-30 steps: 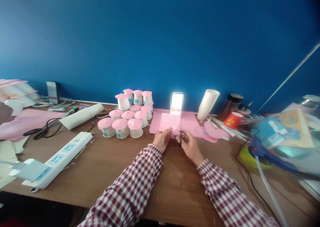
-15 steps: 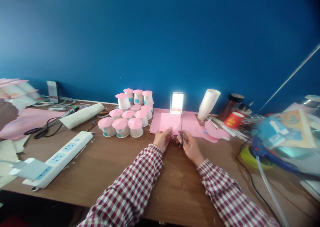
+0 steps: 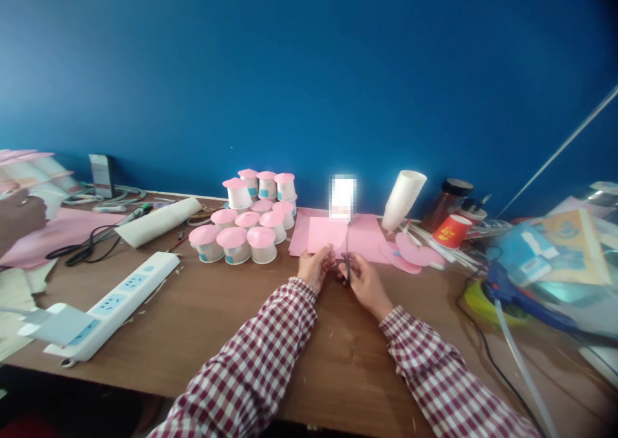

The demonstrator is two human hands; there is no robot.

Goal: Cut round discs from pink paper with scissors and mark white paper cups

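Between the thumb and fingers of my left hand [image 3: 316, 265] is the lower edge of a pink paper sheet [image 3: 324, 233]. My right hand [image 3: 364, 280] is closed round the handles of a pair of scissors [image 3: 347, 248], whose blades point away from me at the sheet's right edge. Beneath and behind them lies a larger pink sheet [image 3: 371, 235] on the table. Several pink cut pieces with rounded edges [image 3: 420, 252] lie to the right of it. Left of my hands stand several white paper cups [image 3: 263, 252] topped with pink discs, some stacked on others.
A white power strip [image 3: 120, 303] lies front left, near a fallen stack of white cups [image 3: 159, 222]. Another person's hand [image 3: 22, 216] is at far left. At right are a leaning cup stack [image 3: 404, 196], a red cup [image 3: 451, 232] and a blue glue gun [image 3: 526, 306] with its cord.
The scissors and my right hand have shifted slightly left along the pink sheet. At far left, the other person's hand has moved a little. The cups stay where they were.
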